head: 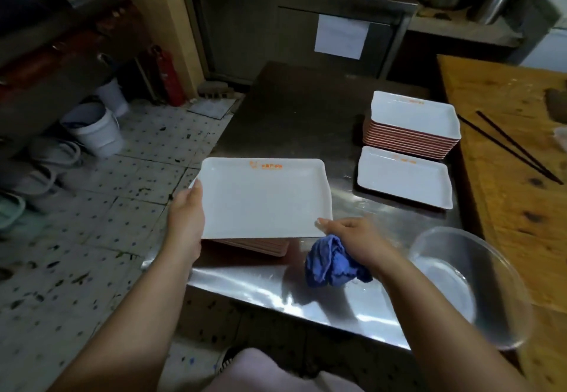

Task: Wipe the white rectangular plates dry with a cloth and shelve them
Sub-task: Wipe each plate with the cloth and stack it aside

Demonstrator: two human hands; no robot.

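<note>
A white rectangular plate [264,198] with an orange logo is held level above a low stack of plates [260,246] at the steel table's left front corner. My left hand [185,210] grips its left edge. My right hand [356,239] pinches the plate's near right corner and also holds a crumpled blue cloth [333,263] beneath the palm. A tall stack of white plates [412,124] stands at the table's right, with a single plate [405,177] lying flat in front of it.
A clear plastic basin [469,284] sits at the steel table [294,109] front right. A wooden board [506,158] with dark chopsticks [509,146] lies to the right. White buckets [95,131] and a red fire extinguisher [168,75] stand on the tiled floor at left.
</note>
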